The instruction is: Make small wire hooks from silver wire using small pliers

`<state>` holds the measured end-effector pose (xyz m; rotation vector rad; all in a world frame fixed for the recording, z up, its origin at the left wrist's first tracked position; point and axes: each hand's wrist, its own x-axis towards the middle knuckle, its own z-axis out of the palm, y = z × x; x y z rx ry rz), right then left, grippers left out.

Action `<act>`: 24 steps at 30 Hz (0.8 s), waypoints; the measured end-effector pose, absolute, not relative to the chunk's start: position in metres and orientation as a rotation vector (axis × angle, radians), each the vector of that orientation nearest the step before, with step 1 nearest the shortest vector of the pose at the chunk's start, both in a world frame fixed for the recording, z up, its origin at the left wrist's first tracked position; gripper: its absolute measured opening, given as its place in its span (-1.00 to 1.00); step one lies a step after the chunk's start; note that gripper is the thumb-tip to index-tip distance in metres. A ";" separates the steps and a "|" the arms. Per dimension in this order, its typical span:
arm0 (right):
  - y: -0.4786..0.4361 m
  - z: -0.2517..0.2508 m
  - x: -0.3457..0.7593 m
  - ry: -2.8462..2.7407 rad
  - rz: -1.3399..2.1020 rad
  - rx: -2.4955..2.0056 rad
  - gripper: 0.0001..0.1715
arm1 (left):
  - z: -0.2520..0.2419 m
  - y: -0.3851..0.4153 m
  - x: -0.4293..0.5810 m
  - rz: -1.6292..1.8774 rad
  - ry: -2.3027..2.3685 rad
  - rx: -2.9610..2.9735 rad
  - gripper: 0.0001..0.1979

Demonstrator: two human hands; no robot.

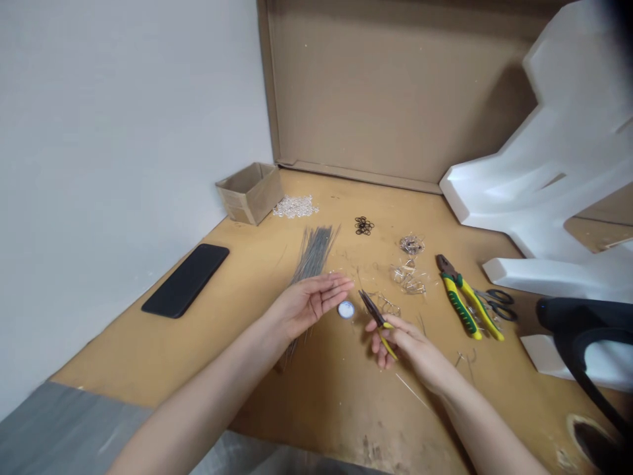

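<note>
Here, right hand [405, 346] pinching small pliers [376, 315], nose toward 11 o'clock; left hand [311, 300] grip spread, palm up, over wires [312, 254] on counter [198, 343].

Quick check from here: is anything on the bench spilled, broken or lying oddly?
Nothing looks damaged. The clear beads lie in a loose pile on the brown board tabletop beside the small cardboard box, not in it. Bent wire bits are scattered near the green-and-yellow pliers.
</note>
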<state>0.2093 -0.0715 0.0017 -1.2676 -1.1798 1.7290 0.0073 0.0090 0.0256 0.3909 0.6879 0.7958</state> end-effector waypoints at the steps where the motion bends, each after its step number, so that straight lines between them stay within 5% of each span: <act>1: -0.072 0.002 0.210 -1.169 1.752 -1.253 -0.77 | 0.026 0.008 0.007 0.789 0.697 0.426 -0.80; 24: -0.073 0.005 0.208 -1.180 1.734 -1.248 -0.75 | 0.026 0.006 0.011 0.701 0.732 0.401 -0.79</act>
